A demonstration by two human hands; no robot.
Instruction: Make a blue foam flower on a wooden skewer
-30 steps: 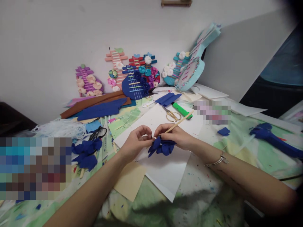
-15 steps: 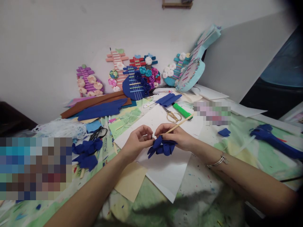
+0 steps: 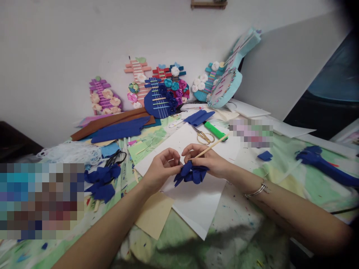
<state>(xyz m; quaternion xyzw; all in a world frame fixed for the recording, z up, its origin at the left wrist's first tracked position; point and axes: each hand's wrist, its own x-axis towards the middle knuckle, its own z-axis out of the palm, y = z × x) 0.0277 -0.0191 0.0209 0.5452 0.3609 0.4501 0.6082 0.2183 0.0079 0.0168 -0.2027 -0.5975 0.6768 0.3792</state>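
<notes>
Over the white paper, a dark blue paper flower (image 3: 196, 175) with loose, rounded petals hangs between my hands. My right hand (image 3: 214, 162) is closed on it, and a thin wooden stick (image 3: 214, 145) lies across the same grip, its free end pointing up to the right. My left hand (image 3: 165, 164) pinches the flower's left edge between thumb and fingers; the exact contact is partly hidden. Beyond the hands, scissors (image 3: 206, 138) with gold handles lie beside a green cutter (image 3: 215, 130).
Blue paper petals (image 3: 102, 179) are piled at left near white string (image 3: 73, 153). A blue glue gun (image 3: 322, 160) lies at right. White sheets (image 3: 196, 209) cover the middle. Decorated paper guitars (image 3: 155, 101) lean on the wall behind blue and brown paper strips (image 3: 120, 129).
Almost nothing differs. Both hands keep their hold on the flower and stick, and the whole view has shifted very slightly.
</notes>
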